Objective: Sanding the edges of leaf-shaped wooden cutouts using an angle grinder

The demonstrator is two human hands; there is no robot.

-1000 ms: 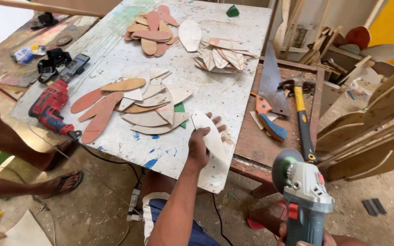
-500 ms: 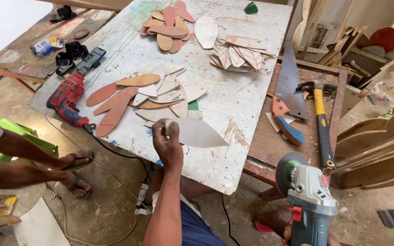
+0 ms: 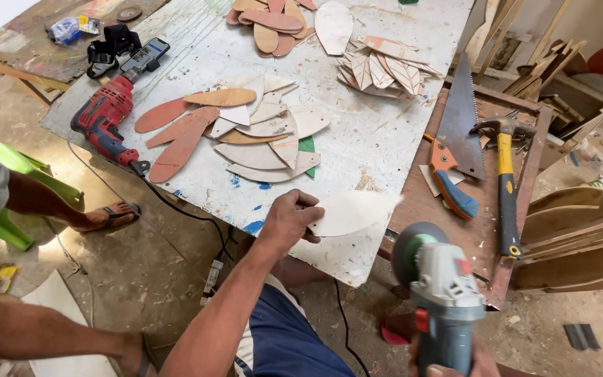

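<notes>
One pale leaf-shaped plywood cutout (image 3: 350,213) pinched at blunt end by left hand (image 3: 289,218), lifted over near edge of white paint-flecked board (image 3: 378,139), tip toward disc, likely for sanding. Right hand (image 3: 455,364) wrapped tight on grey angle grinder (image 3: 435,286), disc just beside cutout. Pile of similar cutouts (image 3: 259,136), red drill (image 3: 109,115), handsaw (image 3: 458,132), yellow-handled hammer (image 3: 505,174) around. Versus half second ago: cutout shifted rightward, nearer grinder.

Bare board (image 3: 378,139) (between cutout piles (image 3: 259,136))
</notes>
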